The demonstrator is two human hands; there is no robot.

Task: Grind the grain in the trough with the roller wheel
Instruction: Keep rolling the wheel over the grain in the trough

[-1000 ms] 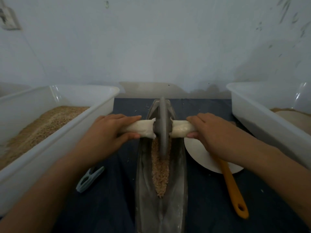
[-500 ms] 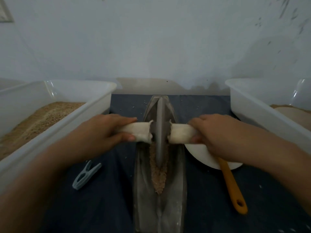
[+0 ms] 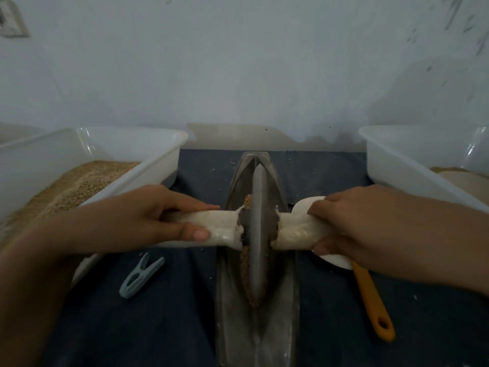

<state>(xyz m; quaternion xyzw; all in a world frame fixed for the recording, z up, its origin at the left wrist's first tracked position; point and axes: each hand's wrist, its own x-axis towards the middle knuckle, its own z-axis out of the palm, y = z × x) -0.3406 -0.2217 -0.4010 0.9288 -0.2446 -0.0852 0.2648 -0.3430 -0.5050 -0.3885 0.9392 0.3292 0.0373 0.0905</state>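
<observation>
**A:** What are my hands doing?

**B:** Your left hand [image 3: 148, 218] has its grip closed around the left cloth-wrapped handle [image 3: 211, 229], thumb underneath and fingers over the top. Your right hand [image 3: 352, 223] grips the right cloth-wrapped handle [image 3: 296, 231] the same way.

**A:** And the wheel?

**B:** The roller wheel [image 3: 258, 231] stands upright on its edge between your hands, seated in the groove of the metal trough [image 3: 283, 300], about midway along it. The trough runs from near you to the far wall.

**A:** Where is the grain?

**B:** Brown grain [image 3: 246, 274] lies in the groove, hugging the wheel's left face, with a little showing just beyond the axle.

**A:** What surrounds it?

**B:** The trough sits on a desk covered in dark blue cloth [image 3: 169, 327]. To the left lies a pale blue clothes peg [image 3: 140, 276], and farther left a white tub [image 3: 148, 165] holds more grain. To the right, under your right hand, a white plate [image 3: 309, 202] and an orange-handled utensil [image 3: 373, 303] rest, with another white tub [image 3: 397, 160] beyond.
</observation>
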